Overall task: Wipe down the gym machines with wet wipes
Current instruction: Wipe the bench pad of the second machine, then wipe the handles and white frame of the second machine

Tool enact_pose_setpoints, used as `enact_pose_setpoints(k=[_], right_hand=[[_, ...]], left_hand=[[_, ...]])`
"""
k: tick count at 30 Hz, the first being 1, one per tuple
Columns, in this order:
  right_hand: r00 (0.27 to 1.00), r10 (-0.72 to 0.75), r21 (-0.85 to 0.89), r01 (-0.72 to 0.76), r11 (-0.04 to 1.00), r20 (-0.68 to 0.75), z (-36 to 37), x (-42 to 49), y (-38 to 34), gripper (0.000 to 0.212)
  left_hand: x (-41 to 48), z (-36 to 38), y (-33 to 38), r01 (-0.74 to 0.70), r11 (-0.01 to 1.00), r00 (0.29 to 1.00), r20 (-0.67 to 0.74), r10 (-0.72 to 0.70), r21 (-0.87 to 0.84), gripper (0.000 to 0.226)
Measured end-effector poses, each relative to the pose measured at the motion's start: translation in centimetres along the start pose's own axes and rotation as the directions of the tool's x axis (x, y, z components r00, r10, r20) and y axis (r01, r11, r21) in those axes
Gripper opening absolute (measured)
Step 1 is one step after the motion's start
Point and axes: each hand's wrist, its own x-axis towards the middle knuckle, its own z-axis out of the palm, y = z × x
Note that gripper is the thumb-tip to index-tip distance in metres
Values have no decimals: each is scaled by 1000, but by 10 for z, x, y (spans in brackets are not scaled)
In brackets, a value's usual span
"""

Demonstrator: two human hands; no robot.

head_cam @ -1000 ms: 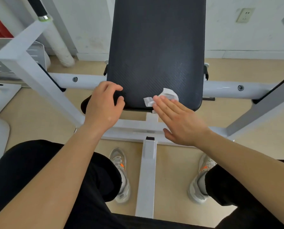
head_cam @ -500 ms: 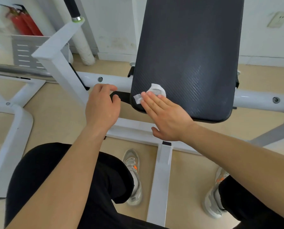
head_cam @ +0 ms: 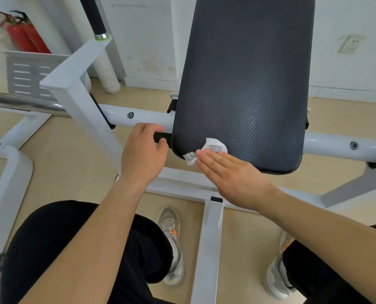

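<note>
Wipe (head_cam: pixel 206 150) sits bunched at the near-left corner of the pad (head_cam: pixel 248 84), pressed under the right hand's (head_cam: pixel 233 174) flat straight fingers, left hand (head_cam: pixel 142 154) curled round the bracket (head_cam: pixel 164 137) beside it; unpinched, it could slip off the edge.

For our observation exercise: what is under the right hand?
A crumpled white wet wipe on the black pad sticks out past the right hand; the part beneath it is hidden.
</note>
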Motion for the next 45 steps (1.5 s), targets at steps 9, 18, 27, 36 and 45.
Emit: enact_pose_setpoints(k=[9,18,27,36,45], right_hand=[[989,86,219,-59,974,-118,-43,62,4,58],[968,200,425,-118,898,-153,-59,133,-20,21],[930,354,422,-285,860,-93,-63,131,-5,15],[957,284,465,-279,840,61,-82,156,10,30],[994,98,694,-102,712,45,-119,220,-25,43]], left_hand=[[-3,-15,-16,-97,994,990,93,102,-56,37],[-4,-44,-39,39,969,984,178,5,-244,17],[0,-64,-55,77,950,997,38,-69,-301,5],[18,-128,-74,61,970,998,4,-62,-236,5],[24,-167,-60,-71,989,995,63,80,-129,6]])
